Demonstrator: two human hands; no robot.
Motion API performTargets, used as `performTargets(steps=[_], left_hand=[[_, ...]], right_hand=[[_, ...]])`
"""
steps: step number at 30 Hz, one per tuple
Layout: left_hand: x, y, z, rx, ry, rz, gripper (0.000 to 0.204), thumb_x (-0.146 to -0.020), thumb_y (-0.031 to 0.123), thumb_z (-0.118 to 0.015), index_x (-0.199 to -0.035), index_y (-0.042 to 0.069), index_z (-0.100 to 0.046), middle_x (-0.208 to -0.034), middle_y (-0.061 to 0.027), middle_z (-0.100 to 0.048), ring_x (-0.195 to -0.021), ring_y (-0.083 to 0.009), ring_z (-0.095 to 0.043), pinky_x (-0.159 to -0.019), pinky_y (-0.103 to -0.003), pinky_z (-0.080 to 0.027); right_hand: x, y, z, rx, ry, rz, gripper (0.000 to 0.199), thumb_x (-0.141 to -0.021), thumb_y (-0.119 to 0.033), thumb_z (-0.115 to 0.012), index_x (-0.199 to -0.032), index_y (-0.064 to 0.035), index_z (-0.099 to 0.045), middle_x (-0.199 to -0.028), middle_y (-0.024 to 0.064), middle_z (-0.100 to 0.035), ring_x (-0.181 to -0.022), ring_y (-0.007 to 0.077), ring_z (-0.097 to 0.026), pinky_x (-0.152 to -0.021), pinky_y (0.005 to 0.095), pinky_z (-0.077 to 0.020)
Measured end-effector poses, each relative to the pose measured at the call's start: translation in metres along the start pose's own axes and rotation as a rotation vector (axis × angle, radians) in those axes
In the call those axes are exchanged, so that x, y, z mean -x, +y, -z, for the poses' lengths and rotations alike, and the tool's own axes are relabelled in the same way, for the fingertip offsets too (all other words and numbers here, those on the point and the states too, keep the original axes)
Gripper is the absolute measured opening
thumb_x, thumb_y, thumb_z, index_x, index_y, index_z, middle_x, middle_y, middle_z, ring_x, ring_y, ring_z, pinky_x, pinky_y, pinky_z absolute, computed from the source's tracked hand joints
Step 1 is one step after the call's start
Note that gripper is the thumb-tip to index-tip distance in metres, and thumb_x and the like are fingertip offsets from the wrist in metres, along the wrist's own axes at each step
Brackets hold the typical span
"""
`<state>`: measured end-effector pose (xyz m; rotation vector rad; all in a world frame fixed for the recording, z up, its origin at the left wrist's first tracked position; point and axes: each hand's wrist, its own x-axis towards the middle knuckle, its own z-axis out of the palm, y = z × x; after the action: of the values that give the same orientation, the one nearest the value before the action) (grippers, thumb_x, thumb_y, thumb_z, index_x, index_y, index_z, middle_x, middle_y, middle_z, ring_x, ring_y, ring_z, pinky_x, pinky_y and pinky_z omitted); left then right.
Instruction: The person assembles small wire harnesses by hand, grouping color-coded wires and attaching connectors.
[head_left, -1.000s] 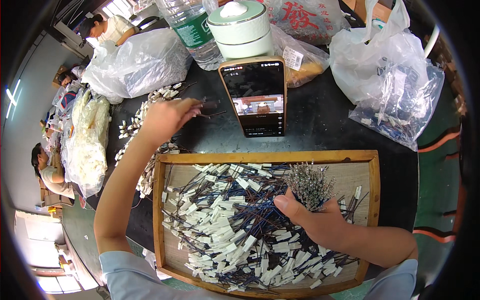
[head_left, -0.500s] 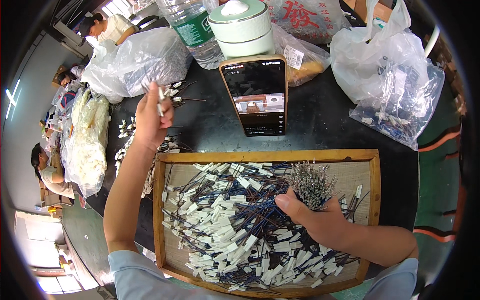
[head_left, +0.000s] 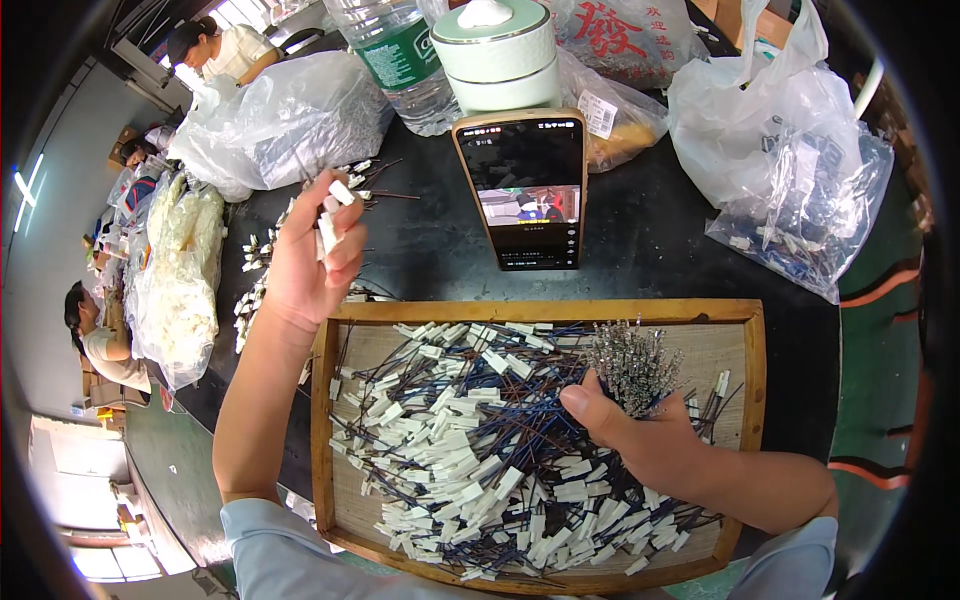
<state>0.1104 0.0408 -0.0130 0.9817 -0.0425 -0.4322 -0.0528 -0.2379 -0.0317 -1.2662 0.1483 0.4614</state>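
My left hand is raised beyond the far left corner of the wooden tray, fingers curled round a few thin stems with white tags. My right hand rests over the right part of the tray. It is closed round a dense bunch of thin stems with glittering, bead-like tips that point away from me. Beneath and beside it, many dark wire stems with white tags lie heaped in the tray. The lower ends of the glittering bunch are hidden by my right hand.
Past the tray stands a phone, leaning on a pale green lidded container. A water bottle and plastic bags line the back. More tagged stems lie left of the tray. Co-workers sit at the far left.
My left hand has shifted a little right and turned, so the white tags show more plainly. My right hand keeps its grip on the bunch. The phone's picture has changed.
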Motion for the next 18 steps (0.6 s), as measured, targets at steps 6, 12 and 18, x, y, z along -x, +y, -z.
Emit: performTargets(steps=[6,12,18], left_hand=[[-0.003,-0.003,-0.007,-0.061,0.006,-0.033,0.017,-0.092,0.026,-0.041,-0.086,0.013,-0.049,-0.083,-0.0090,-0.062,-0.038,-0.0079,-0.039,-0.028,-0.019,-0.029],[-0.012,0.001,0.011,-0.035,-0.054,-0.089,0.015,-0.093,0.024,-0.039,-0.090,0.013,-0.048,-0.078,-0.0083,-0.061,-0.038,-0.0082,-0.039,-0.027,-0.019,-0.027],[-0.020,0.017,0.031,0.054,-0.053,-0.155,0.015,-0.097,0.027,-0.041,-0.092,0.014,-0.047,-0.068,-0.0010,-0.051,-0.045,-0.0077,-0.039,-0.032,-0.017,-0.028]], right_hand=[[0.001,0.001,0.001,-0.002,-0.010,-0.007,0.021,-0.087,-0.017,-0.066,-0.099,-0.0015,-0.059,-0.089,-0.0002,-0.061,-0.080,0.0042,-0.053,-0.070,0.0214,-0.0447],[-0.001,0.000,0.001,-0.038,-0.038,0.010,0.018,-0.087,-0.016,-0.064,-0.097,-0.0019,-0.059,-0.088,-0.0003,-0.061,-0.079,0.0043,-0.053,-0.069,0.0214,-0.0446],[0.000,0.001,0.001,-0.063,-0.037,0.006,0.019,-0.087,-0.016,-0.064,-0.098,-0.0016,-0.058,-0.088,-0.0001,-0.061,-0.078,0.0047,-0.053,-0.069,0.0217,-0.0450]])
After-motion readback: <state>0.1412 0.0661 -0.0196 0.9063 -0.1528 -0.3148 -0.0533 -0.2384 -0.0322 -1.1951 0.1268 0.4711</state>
